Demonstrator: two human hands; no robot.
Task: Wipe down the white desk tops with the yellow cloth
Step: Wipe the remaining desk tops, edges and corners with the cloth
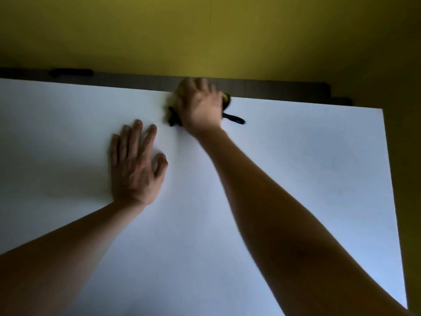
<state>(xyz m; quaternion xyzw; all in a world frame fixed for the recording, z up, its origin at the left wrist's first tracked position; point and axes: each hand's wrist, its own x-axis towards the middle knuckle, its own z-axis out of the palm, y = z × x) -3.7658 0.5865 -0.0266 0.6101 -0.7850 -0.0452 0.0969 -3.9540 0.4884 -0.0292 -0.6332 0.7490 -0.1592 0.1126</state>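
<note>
The white desk top (296, 167) fills most of the view. My right hand (200, 106) reaches to its far edge and presses down on the yellow cloth (174, 99), which is mostly hidden under the hand and blurred. A dark part with a black strap or loop (235, 119) sticks out from under the hand to the right. My left hand (134, 160) lies flat on the desk, palm down with fingers spread, to the left of and nearer than the right hand, holding nothing.
A dark strip (273, 87) runs along the desk's far edge, with a black object (70, 73) on it at the left. A yellow-green wall (205, 30) stands behind. The desk's right edge (391, 179) drops off beside a dim yellow-green surface.
</note>
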